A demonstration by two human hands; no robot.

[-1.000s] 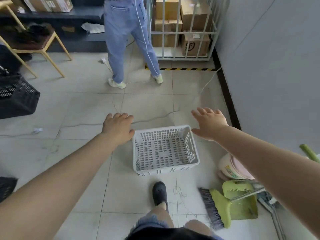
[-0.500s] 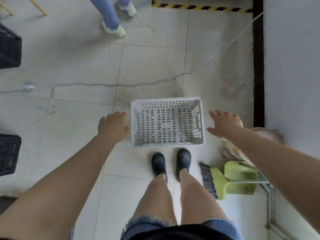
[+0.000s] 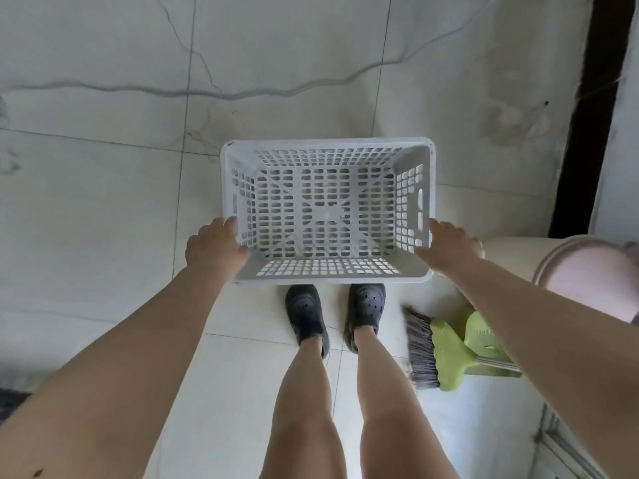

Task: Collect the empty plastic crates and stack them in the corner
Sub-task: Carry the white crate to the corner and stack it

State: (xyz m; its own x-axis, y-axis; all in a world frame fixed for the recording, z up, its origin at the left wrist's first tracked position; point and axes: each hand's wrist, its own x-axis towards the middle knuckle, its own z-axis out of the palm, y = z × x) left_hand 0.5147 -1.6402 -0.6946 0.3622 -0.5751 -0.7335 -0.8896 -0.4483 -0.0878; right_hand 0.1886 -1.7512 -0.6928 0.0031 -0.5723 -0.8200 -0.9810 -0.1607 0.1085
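An empty white perforated plastic crate point(image 3: 326, 146) sits on the tiled floor just in front of my feet. My left hand point(image 3: 212, 245) holds its left rim near the front corner, thumb inside the wall and fingers outside. My right hand point(image 3: 449, 245) holds the right rim the same way, thumb over the edge and fingers along the outer side. The crate's base looks level with the floor; I cannot tell if it is lifted.
A green dustpan point(image 3: 484, 337) and broom point(image 3: 420, 350) lie at my right foot. A pale bucket with a pink lid point(image 3: 587, 271) stands by the right wall and its black baseboard point(image 3: 584, 115). A dark crate's corner point(image 3: 8, 402) shows at lower left. A thin cable point(image 3: 242, 93) crosses the floor.
I have bent down closer to the white crate. Both hands moved in from beside it and took hold of its left and right rims. The other person is out of view.
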